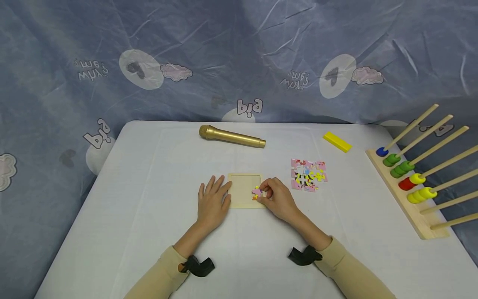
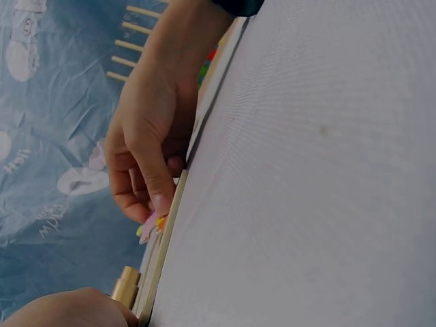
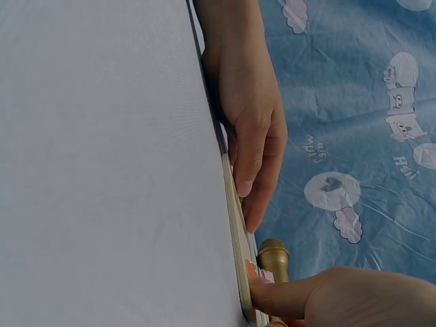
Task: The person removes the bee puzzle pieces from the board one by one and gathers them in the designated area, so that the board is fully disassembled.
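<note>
A shallow wooden puzzle tray [image 1: 240, 203] lies on the white table in the head view. My right hand [image 1: 278, 199] pinches a pink puzzle piece [image 1: 256, 193] with yellow and orange bits over the tray's right side. In the left wrist view the same right hand [image 2: 146, 136] has thumb and fingers on the piece. My left hand [image 1: 213, 203] lies with fingers spread along the tray's left edge, fingertips touching it. Right of the tray sits a group of joined pink puzzle pieces [image 1: 308, 174] with a cartoon print.
A gold microphone [image 1: 233, 137] lies behind the tray. A yellow block [image 1: 337, 142] rests farther back right. On the right stands a wooden peg board [image 1: 407, 195] with coloured beads and tall slanting pegs. Blue patterned cloth [image 1: 224, 62] hangs behind the table.
</note>
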The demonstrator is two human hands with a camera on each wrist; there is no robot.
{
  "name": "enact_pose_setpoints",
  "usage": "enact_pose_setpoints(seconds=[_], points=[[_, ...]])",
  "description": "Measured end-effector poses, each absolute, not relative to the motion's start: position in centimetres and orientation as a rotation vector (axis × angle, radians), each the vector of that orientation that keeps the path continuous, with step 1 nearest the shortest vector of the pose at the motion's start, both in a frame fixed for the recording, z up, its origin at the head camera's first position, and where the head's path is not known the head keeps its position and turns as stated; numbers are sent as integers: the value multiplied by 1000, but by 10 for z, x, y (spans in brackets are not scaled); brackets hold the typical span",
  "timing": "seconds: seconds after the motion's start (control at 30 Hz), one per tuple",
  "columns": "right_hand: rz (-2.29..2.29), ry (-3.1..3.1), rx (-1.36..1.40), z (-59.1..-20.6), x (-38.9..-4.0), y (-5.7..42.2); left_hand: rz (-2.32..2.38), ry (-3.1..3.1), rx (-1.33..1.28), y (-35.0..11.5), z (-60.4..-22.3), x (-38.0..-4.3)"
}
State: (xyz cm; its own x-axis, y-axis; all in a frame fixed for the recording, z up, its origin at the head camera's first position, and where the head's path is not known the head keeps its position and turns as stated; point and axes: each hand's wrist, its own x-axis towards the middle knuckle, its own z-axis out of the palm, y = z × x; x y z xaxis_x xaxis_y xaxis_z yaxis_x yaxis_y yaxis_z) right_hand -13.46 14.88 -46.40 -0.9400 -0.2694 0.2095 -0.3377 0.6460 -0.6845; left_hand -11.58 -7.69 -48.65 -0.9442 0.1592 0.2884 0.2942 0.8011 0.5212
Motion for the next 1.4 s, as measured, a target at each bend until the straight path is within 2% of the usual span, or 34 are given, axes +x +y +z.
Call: enact_pose_setpoints(seconds=[0.53, 0.9, 1.13, 1.4], points=[[1683, -2662, 332, -449, -138, 159, -866, -2755, -361, -77, -487, -116], [1621, -2572, 93, -440, -140, 233, -862, -2737, -360, -76, -489, -117], [1411, -2595, -222, -436, -137, 284, -871, -2739, -356, -76, -488, -117], [1328, -2696, -340, -440, -136, 307, -873, -2741, -359, -76, -488, -116]])
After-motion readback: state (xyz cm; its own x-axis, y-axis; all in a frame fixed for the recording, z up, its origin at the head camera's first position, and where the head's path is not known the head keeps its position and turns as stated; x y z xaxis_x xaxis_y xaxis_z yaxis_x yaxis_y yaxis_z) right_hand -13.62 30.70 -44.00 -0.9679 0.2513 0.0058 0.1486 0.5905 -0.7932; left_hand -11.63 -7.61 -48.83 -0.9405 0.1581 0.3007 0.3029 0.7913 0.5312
